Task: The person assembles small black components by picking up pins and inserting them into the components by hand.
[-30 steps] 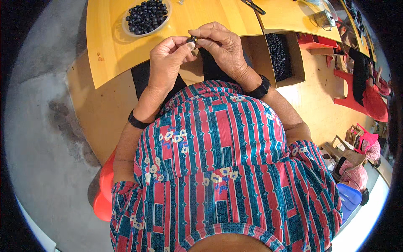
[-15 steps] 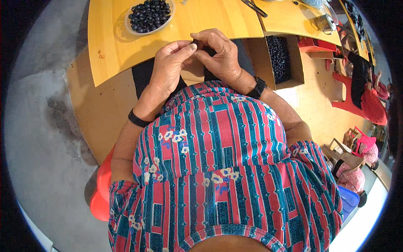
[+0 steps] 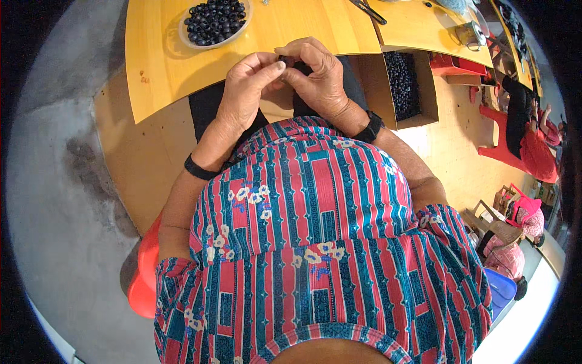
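My left hand point(image 3: 247, 85) and my right hand point(image 3: 318, 76) meet just off the near edge of the yellow table point(image 3: 291, 30). Thumbs and fingers of both are pinched together around a small dark piece point(image 3: 282, 59), mostly covered by the fingertips. It looks like the dark round pieces point(image 3: 212, 21) heaped in a pale plastic bowl point(image 3: 244, 30), though its exact kind is too small to tell. That bowl stands on the tabletop beyond my left hand.
Below the table at right, a cardboard box point(image 3: 429, 91) holds many small dark pieces. A dark long-handled tool point(image 3: 368, 11) lies at the far edge, and a metal can point(image 3: 470, 35) sits on the right-hand table. Other people point(image 3: 539, 145) sit at right; red stool point(image 3: 143, 282) is behind me.
Both hands stay pinched together in nearly the same place, with only slight shifts of the fingers. The bowl and tables appear almost unmoved.
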The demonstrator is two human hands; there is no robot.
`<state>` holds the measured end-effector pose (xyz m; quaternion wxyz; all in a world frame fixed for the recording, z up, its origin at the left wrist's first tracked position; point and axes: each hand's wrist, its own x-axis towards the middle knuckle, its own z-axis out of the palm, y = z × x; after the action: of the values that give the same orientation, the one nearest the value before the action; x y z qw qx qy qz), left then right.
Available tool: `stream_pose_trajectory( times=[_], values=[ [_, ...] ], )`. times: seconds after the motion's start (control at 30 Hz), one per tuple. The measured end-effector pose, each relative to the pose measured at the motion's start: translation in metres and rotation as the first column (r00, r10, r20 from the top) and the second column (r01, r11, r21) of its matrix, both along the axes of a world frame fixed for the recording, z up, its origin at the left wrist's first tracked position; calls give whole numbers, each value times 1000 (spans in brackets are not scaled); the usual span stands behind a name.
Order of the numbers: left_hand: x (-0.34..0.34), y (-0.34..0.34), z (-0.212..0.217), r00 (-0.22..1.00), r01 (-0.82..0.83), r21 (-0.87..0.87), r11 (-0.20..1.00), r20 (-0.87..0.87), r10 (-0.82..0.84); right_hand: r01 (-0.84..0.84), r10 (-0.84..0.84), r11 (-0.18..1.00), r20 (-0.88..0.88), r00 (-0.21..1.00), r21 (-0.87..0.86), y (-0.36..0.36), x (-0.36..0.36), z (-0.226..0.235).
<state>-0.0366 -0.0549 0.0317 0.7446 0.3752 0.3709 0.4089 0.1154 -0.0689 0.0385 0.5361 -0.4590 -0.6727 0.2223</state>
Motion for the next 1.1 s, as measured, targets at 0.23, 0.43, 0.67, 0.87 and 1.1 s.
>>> stream_pose_trajectory(
  times=[0.23, 0.43, 0.67, 0.87, 1.1],
  values=[
    [-1, 3, 4, 998, -14, 104, 995, -56, 20, -21, 7, 989, -93, 996, -148, -1, 4, -3],
    [-7, 8, 5, 998, 11, -98, 995, -54, -16, -65, 56, 987, -66, 996, -150, 1, 6, -5],
    [-10, 8, 1, 1000, 23, -116, 993, 16, -22, -117, 93, 978, -140, 986, -173, -1, 4, -6],
    [-9, 7, 8, 1000, 7, -157, 988, 27, -3, -133, 101, 973, -169, 980, -187, -1, 2, -6],
    [-10, 7, 7, 1000, -4, -148, 989, 19, 7, -91, 103, 984, 74, 992, -150, 0, 6, -1]
  ],
)
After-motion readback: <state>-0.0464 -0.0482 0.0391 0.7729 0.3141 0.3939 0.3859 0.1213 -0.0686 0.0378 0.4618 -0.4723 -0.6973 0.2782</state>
